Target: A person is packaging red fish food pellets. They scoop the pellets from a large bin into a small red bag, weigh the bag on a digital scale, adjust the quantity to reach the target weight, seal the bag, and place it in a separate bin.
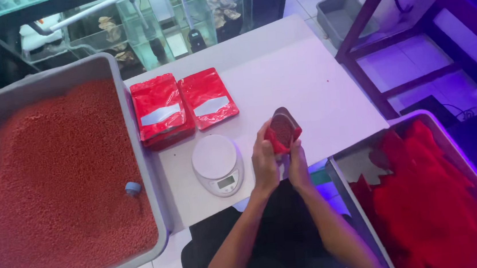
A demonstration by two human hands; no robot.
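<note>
Both hands are gripping an open red pouch (282, 131) mid-frame: the left hand (265, 163) is wrapping its side, the right hand (297, 166) is pinching from below. Tilting it could be spilling pellets near the white scale (217, 164). Sealed red packets (183, 105) with pale label strips are lying upper centre.

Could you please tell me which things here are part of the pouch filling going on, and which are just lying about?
In use:
- open red pouch, held by left hand and right hand
- white scale
- grey tub of red pellets with blue scoop
- filled red pouches
- bin of empty red pouches

Lying about:
- glass tanks
- grey tray on the floor
- wooden frame
</note>
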